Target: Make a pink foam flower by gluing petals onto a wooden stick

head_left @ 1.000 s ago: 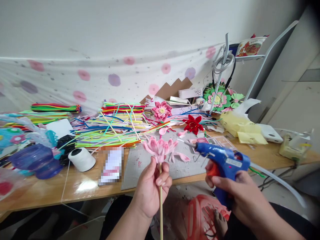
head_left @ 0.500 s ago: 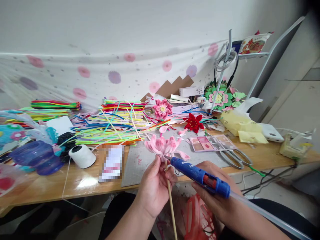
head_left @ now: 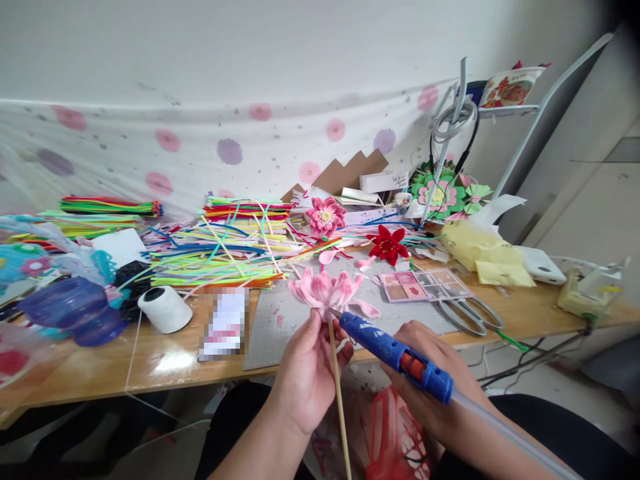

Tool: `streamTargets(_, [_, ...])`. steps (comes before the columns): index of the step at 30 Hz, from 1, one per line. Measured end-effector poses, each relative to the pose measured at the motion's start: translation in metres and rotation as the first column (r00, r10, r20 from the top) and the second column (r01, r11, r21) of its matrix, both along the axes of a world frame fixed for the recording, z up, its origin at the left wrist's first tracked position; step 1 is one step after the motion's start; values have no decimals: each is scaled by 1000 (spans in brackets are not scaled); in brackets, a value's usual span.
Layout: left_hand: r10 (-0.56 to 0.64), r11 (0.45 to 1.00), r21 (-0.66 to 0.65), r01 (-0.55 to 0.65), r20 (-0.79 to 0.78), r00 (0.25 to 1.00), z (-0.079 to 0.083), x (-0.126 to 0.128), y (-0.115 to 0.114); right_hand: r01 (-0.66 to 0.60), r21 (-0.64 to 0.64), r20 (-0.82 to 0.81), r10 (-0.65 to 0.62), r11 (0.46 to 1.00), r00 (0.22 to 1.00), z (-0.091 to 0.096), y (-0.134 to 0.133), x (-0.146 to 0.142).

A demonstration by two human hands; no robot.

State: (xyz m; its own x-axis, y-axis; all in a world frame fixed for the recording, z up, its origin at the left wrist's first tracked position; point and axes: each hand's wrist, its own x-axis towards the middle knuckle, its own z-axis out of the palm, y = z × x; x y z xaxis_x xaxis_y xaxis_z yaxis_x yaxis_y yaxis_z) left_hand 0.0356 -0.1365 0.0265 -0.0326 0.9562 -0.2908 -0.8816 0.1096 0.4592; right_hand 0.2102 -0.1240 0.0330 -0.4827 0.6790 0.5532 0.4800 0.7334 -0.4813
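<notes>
My left hand (head_left: 305,380) is closed round a thin wooden stick (head_left: 339,413) topped by a pink paper flower (head_left: 325,290), held upright just in front of the table edge. My right hand (head_left: 430,380) grips a blue hot glue gun (head_left: 395,353), tilted so its nozzle touches the underside of the flower where it meets the stick. A clear glue stick (head_left: 505,433) trails from the back of the gun toward the lower right.
The wooden table (head_left: 150,367) carries a grey mat (head_left: 280,327), heaps of coloured strips (head_left: 225,247), a white thread spool (head_left: 165,309), a blue plastic bowl (head_left: 75,320), paper flowers (head_left: 385,245), a palette (head_left: 425,285) and scissors (head_left: 470,313). A red basket (head_left: 395,440) sits below.
My right hand swung the glue gun left and down, bringing the nozzle from beside the flower to its base. The flower stem tilted slightly. The palette and scissors came into sight.
</notes>
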Motion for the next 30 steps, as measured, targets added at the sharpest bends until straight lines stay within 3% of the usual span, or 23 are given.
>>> streamTargets(10, [29, 999, -45, -28, 31, 999, 8, 1, 1, -111, -31, -79, 108, 993, 991, 0, 0, 3])
streamTargets(24, [8, 999, -47, -9, -19, 1000, 1, 0, 6, -45, -127, -34, 41, 991, 999, 4, -1, 8])
streamTargets(27, [18, 993, -112, -31, -115, 993, 4, -5, 6, -47, -269, -111, 18, 962, 994, 8, 12, 24])
streamTargets(29, [36, 992, -114, -58, -183, 982, 4, -13, 8, 5, -439, -227, -117, 899, 967, 8, 36, 48])
streamTargets(30, [44, 991, -117, -70, -215, 976, 4, -18, 11, 59, -538, -282, -246, 841, 927, 6, 51, 63])
